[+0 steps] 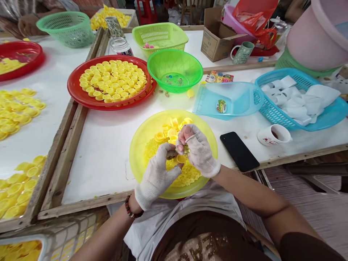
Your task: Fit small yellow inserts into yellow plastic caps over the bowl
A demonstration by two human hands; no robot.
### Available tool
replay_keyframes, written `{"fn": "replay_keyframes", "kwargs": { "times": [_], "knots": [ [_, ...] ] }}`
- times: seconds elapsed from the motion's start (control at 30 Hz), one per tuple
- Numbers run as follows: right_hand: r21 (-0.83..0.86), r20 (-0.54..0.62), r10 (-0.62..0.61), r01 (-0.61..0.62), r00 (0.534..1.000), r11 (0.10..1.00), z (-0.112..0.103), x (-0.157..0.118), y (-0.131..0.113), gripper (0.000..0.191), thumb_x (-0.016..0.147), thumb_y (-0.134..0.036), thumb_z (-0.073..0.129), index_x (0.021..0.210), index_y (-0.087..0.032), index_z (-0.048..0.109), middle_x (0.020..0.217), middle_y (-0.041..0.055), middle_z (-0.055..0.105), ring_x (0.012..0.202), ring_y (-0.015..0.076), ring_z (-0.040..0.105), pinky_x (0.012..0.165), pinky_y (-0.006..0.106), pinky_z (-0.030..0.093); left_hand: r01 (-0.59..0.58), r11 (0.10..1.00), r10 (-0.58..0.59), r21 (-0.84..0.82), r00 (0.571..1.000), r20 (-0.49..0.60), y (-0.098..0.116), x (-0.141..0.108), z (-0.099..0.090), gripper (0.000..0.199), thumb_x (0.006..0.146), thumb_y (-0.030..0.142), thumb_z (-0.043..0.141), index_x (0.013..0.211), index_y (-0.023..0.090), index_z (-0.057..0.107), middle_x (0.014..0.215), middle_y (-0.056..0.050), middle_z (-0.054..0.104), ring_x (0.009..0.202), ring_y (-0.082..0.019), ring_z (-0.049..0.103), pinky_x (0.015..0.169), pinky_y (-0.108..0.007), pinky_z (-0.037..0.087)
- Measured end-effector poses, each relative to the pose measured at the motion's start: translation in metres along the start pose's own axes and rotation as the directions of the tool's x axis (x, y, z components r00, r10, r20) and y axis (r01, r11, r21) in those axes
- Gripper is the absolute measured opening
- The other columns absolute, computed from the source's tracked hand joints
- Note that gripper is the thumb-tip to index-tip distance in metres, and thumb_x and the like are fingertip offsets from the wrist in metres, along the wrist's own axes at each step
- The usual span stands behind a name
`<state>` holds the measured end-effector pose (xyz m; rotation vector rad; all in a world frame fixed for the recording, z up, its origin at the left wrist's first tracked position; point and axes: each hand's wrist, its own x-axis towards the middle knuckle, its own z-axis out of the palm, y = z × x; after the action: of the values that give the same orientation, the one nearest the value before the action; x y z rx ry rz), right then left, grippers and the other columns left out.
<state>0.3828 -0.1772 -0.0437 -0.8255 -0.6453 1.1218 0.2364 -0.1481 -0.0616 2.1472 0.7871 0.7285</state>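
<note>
Cup point(181, 158), small and yellow, shows between the hands, over the bowl point(136, 159). On its left, the left hand point(160, 172) is nearer, thumb tip at the cup's near edge, forefinger beyond; whether these fingers clamp it is impossible to tell. The rim looks round, without a long axis. Rightward, the right hand's point(199, 152) fingers curl by pale grains point(186, 150), their grip unclear.

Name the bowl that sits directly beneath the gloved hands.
The yellow bowl, holding small yellow pieces; the left hand and right hand are over it, whereas the bright green bowl stands farther back.
</note>
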Motion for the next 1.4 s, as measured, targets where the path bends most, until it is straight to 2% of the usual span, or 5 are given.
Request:
{"fn": "replay_keyframes", "kwargs": {
  "times": [0.27, 0.5, 0.9, 1.07, 1.4],
  "knots": [
    [0.090, -0.051, 0.090, -0.085, 0.995, 0.992, -0.006, 0.002, -0.014, 0.044, 0.090, -0.056, 0.066, 0.077, -0.022, 0.042, 0.071, -0.0066, 0.041, 0.053, 0.0061, 0.043, 0.048, 0.020, 0.034, -0.095, 0.992, 0.101, 0.082, 0.991, -0.082, -0.001, -0.006, -0.001, 0.044, 0.084, 0.014, 0.070, 0.123, 0.019, 0.049, 0.107, -0.006, 0.071, 0.098, -0.019, 0.072, 0.090, -0.033, 0.059],
    [0.003, 0.032, -0.053, 0.053, 0.998, 0.999, 0.005, -0.005, -0.006, 0.038, 0.099, -0.050, 0.056, 0.075, -0.021, 0.048, 0.074, -0.0040, 0.044, 0.059, 0.0092, 0.051, 0.054, 0.025, 0.041, -0.126, 0.990, 0.133, 0.069, 0.985, -0.111, -0.002, -0.005, 0.002, 0.046, 0.083, 0.011, 0.069, 0.123, 0.020, 0.049, 0.112, -0.007, 0.070, 0.100, -0.019, 0.072, 0.088, -0.031, 0.059],
    [-0.127, -0.012, 0.149, -0.150, 0.989, 0.981, -0.014, -0.010, -0.033, 0.036, 0.096, -0.053, 0.057, 0.080, -0.022, 0.046, 0.065, -0.0071, 0.038, 0.047, 0.0055, 0.033, 0.046, 0.022, 0.021, -0.172, 0.974, 0.201, 0.150, 0.959, -0.202, -0.004, -0.011, -0.005, 0.048, 0.088, 0.017, 0.070, 0.133, 0.019, 0.051, 0.113, -0.007, 0.070, 0.104, -0.019, 0.070, 0.098, -0.033, 0.057],
    [-0.567, 0.127, 0.139, -0.043, 0.982, 0.823, -0.015, -0.014, -0.029, 0.027, 0.095, -0.045, 0.062, 0.085, -0.021, 0.055, 0.067, -0.0044, 0.051, 0.056, 0.0092, 0.043, 0.050, 0.024, 0.035, -0.155, 0.965, 0.195, 0.213, 0.964, -0.182, -0.007, -0.009, -0.002, 0.051, 0.088, 0.017, 0.069, 0.135, 0.017, 0.050, 0.111, -0.008, 0.072, 0.103, -0.021, 0.071, 0.095, -0.035, 0.059],
    [-0.597, 0.100, 0.144, -0.057, 0.985, 0.800, -0.024, -0.017, -0.032, 0.027, 0.099, -0.041, 0.058, 0.113, -0.018, 0.064, 0.098, 0.0037, 0.065, 0.075, 0.0141, 0.062, 0.065, 0.029, 0.054, -0.139, 0.975, 0.170, 0.173, 0.969, -0.177, -0.002, -0.011, -0.005, 0.054, 0.088, 0.017, 0.066, 0.139, 0.018, 0.048, 0.114, -0.009, 0.071, 0.105, -0.022, 0.070, 0.096, -0.037, 0.057]
  ]
}}
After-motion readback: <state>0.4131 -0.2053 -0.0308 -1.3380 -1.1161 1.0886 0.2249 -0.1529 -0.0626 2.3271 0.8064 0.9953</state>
